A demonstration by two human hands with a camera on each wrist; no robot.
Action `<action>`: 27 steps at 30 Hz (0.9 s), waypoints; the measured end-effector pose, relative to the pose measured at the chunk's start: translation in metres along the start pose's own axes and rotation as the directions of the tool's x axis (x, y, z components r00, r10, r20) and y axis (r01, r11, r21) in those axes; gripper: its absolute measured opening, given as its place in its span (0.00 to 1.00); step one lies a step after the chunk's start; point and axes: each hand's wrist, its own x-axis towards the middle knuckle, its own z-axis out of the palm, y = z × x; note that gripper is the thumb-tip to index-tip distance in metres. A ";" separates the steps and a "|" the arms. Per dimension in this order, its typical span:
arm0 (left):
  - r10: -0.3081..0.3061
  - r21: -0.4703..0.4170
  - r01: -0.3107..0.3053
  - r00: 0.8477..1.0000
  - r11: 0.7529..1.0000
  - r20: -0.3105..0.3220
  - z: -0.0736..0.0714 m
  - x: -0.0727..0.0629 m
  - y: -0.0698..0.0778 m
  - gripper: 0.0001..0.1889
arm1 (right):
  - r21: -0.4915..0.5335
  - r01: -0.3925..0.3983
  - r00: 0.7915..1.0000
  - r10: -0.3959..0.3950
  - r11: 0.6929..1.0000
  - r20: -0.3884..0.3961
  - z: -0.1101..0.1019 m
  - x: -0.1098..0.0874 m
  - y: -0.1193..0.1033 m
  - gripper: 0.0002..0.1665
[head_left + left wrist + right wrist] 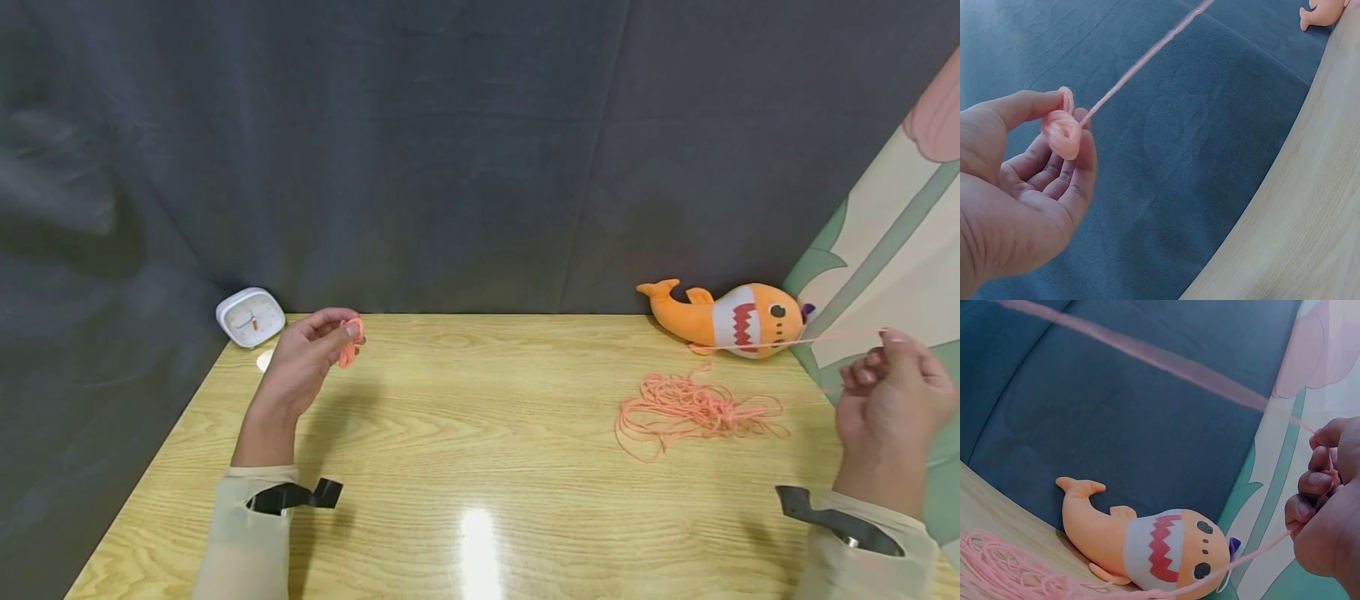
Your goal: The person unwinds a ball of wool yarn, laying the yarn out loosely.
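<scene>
My left hand [307, 358] pinches a small wound bundle of coral yarn [1063, 134] between thumb and fingertips, above the table's far left part. From that bundle a taut strand [1147, 55] runs up and to the right in the left wrist view. Over at the far right, my right hand [892, 396] is raised with its fingers curled round the yarn. One strand leaves its fingertips toward the left, and another hangs from the lower fingers toward the loose heap of coral yarn [678, 408] on the table. In the right wrist view the heap [1007, 565] is partly cut off.
An orange plush shark [720, 321] lies at the back right, behind the yarn heap. A white clock [251, 317] stands at the back left corner of the wooden table [480, 417]. Dark cloth [450, 167] hangs behind, and a patterned curtain [892, 242] borders the right.
</scene>
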 end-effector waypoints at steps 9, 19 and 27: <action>0.033 -0.020 -0.033 0.999 0.999 0.005 0.000 -0.001 0.000 0.02 | -0.134 -0.067 0.997 0.070 0.989 0.015 -0.003 0.001 0.000 0.09; 0.013 -0.018 -0.013 1.000 1.000 0.020 0.005 -0.001 -0.001 0.02 | -0.347 -0.203 0.905 0.311 0.916 0.291 -0.015 0.002 0.015 0.06; 0.006 -0.009 -0.006 1.000 1.000 0.025 0.008 0.001 -0.003 0.03 | -0.500 -0.132 0.868 0.343 0.856 0.359 0.006 -0.015 0.037 0.09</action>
